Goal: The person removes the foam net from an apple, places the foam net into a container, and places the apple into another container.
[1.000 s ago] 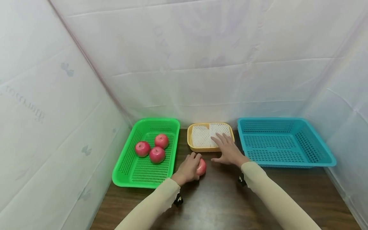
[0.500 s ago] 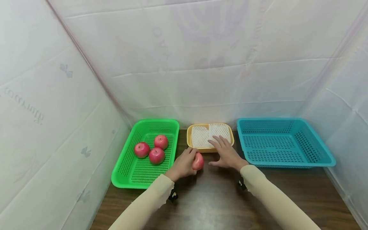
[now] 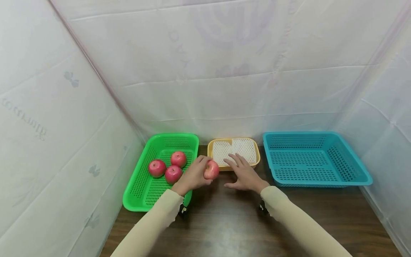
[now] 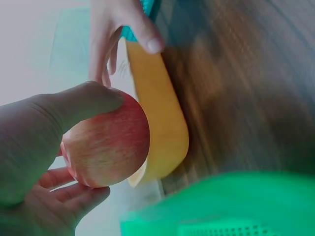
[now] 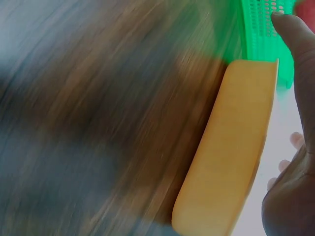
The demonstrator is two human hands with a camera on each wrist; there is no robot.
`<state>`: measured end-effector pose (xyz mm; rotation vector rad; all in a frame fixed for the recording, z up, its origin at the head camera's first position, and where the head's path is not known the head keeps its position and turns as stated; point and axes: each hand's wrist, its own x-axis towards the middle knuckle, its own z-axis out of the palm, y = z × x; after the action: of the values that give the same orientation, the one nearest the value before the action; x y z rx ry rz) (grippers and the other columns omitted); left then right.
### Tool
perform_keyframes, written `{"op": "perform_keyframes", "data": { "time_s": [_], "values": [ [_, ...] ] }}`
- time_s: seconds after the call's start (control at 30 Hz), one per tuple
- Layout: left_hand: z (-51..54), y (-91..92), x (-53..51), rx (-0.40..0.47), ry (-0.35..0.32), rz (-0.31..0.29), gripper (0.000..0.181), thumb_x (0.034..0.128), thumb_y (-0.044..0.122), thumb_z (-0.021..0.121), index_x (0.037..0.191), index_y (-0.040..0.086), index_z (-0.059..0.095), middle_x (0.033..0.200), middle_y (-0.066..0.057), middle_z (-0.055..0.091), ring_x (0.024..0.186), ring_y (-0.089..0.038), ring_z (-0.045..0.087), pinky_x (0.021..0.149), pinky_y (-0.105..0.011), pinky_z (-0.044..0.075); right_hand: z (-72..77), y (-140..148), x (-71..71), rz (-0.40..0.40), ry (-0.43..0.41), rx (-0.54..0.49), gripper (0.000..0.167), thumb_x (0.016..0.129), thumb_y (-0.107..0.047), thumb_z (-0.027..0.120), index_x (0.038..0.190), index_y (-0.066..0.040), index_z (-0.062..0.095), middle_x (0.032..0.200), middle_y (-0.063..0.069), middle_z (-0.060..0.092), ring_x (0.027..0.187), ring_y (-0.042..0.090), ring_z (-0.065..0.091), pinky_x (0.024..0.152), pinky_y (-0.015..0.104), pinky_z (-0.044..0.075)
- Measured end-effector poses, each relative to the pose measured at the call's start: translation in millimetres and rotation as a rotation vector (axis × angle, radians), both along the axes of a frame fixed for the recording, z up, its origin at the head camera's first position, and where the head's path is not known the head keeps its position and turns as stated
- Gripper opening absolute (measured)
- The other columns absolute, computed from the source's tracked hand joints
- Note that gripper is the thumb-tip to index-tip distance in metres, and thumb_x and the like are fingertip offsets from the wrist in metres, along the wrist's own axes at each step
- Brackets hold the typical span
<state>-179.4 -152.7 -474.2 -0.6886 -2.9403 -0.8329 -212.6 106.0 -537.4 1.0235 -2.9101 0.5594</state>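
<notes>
In the head view my left hand [image 3: 193, 175] grips a red apple [image 3: 211, 170] between the green basket and the small yellow basket. The left wrist view has this apple [image 4: 110, 142] up close, thumb on one side and fingers on the other. My right hand [image 3: 245, 175] is spread with nothing in it, fingertips over the front edge of the yellow basket [image 3: 209, 149]. White foam fruit nets [image 3: 244, 147] lie flat in two stacks inside that basket. Several fingers of my right hand [image 5: 300, 162] are partly hidden in the right wrist view.
Three red apples [image 3: 173, 174] sit in the green basket [image 3: 128, 198] on the left. A blue basket [image 3: 321, 182] stands at the right on the dark wooden table [image 3: 231, 225]. White sheeting [image 3: 205, 96] hangs behind and at both sides.
My left hand has lifted the apple and brought it left and toward the yellow basket. The right hand has shifted slightly left, still spread. The three apples stay in the green basket.
</notes>
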Motion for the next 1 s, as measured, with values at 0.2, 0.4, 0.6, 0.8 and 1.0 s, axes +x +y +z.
{"op": "perform_keyframes", "data": {
  "time_s": [0.2, 0.4, 0.6, 0.8, 1.0],
  "values": [
    [7.1, -17.5, -6.4, -0.037, 0.004, 0.059, 0.077, 0.0747, 0.024, 0.091, 0.14, 0.01, 0.054, 0.135, -0.01, 0.056, 0.118, -0.025, 0.055, 0.096, -0.043, 0.055, -0.2, -14.1, 1.7, 0.056, 0.034, -0.023, 0.103, 0.079, -0.065, 0.078, 0.16, -0.018, 0.035, 0.166, 0.015, 0.026, 0.153, 0.041, 0.019, 0.121, 0.059, 0.024],
    [13.4, -36.5, -12.3, -0.01, 0.024, 0.091, 0.08, 0.0743, 0.018, 0.089, 0.144, 0.004, 0.051, 0.143, -0.017, 0.051, 0.129, -0.034, 0.051, 0.101, -0.054, 0.051, 0.1, -28.4, 3.6, 0.116, 0.081, -0.052, 0.101, 0.082, -0.068, 0.074, 0.159, -0.014, 0.036, 0.164, 0.018, 0.028, 0.152, 0.043, 0.023, 0.118, 0.06, 0.029],
    [17.2, -53.5, -17.6, 0.024, 0.056, 0.136, 0.078, 0.0724, 0.011, 0.086, 0.142, 0.005, 0.051, 0.14, -0.016, 0.051, 0.123, -0.034, 0.053, 0.101, -0.052, 0.05, 0.8, -44.5, 5.2, 0.182, 0.111, -0.103, 0.1, 0.083, -0.063, 0.075, 0.157, -0.007, 0.038, 0.162, 0.022, 0.031, 0.15, 0.045, 0.028, 0.118, 0.057, 0.03],
    [16.7, -68.7, -19.9, 0.022, 0.042, 0.183, 0.079, 0.0736, 0.011, 0.085, 0.144, 0.003, 0.049, 0.14, -0.018, 0.05, 0.122, -0.034, 0.052, 0.098, -0.053, 0.051, 2.5, -61.0, 7.5, 0.207, 0.082, -0.105, 0.101, 0.086, -0.063, 0.073, 0.16, -0.008, 0.033, 0.164, 0.02, 0.028, 0.151, 0.042, 0.028, 0.12, 0.054, 0.028],
    [15.0, -81.6, -21.6, 0.024, 0.026, 0.235, 0.081, 0.0753, 0.012, 0.084, 0.146, 0.003, 0.046, 0.143, -0.019, 0.047, 0.127, -0.037, 0.05, 0.098, -0.056, 0.05, 4.7, -78.3, 9.6, 0.225, 0.046, -0.092, 0.102, 0.087, -0.064, 0.071, 0.162, -0.009, 0.029, 0.168, 0.013, 0.022, 0.153, 0.035, 0.025, 0.122, 0.048, 0.025]
  ]
}}
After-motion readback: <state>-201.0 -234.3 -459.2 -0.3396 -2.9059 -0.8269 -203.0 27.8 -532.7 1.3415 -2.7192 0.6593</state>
